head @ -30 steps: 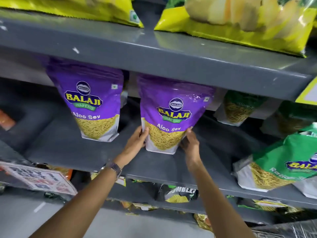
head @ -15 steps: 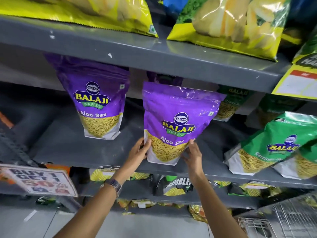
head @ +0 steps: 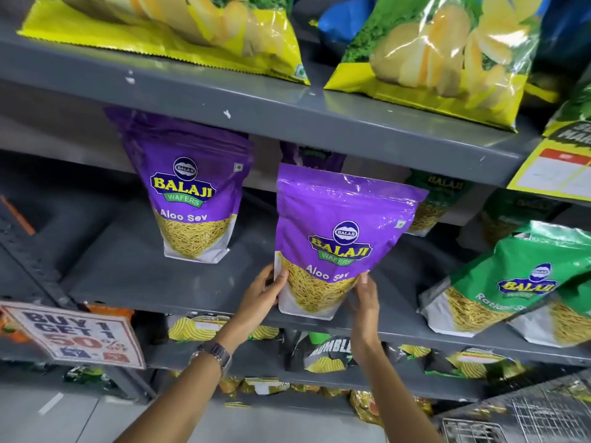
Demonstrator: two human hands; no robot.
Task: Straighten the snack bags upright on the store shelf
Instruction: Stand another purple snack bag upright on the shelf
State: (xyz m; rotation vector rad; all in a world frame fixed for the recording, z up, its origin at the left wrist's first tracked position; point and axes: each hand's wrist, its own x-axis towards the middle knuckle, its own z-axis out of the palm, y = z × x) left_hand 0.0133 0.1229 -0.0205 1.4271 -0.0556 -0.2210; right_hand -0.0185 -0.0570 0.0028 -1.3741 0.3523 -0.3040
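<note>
A purple Aloo Sev bag (head: 339, 225) stands near the front edge of the grey middle shelf (head: 179, 282), tilted slightly. My left hand (head: 265, 290) grips its lower left corner and my right hand (head: 364, 295) grips its lower right corner. A second purple Aloo Sev bag (head: 192, 193) stands upright to the left, further back. Another purple bag (head: 311, 153) shows partly behind the held one. Green Balaji bags (head: 508, 282) lean over at the right of the same shelf.
The upper shelf (head: 287, 116) overhangs closely and carries yellow chip bags (head: 431, 49). A "Buy 1 Get 1" sign (head: 76, 334) hangs at lower left. Lower shelves hold more snack packs (head: 326, 353). A wire basket (head: 527, 420) sits at bottom right.
Both hands have drawn the purple bag forward toward the shelf's front edge, out from under the upper shelf. The view has shifted left and up.
</note>
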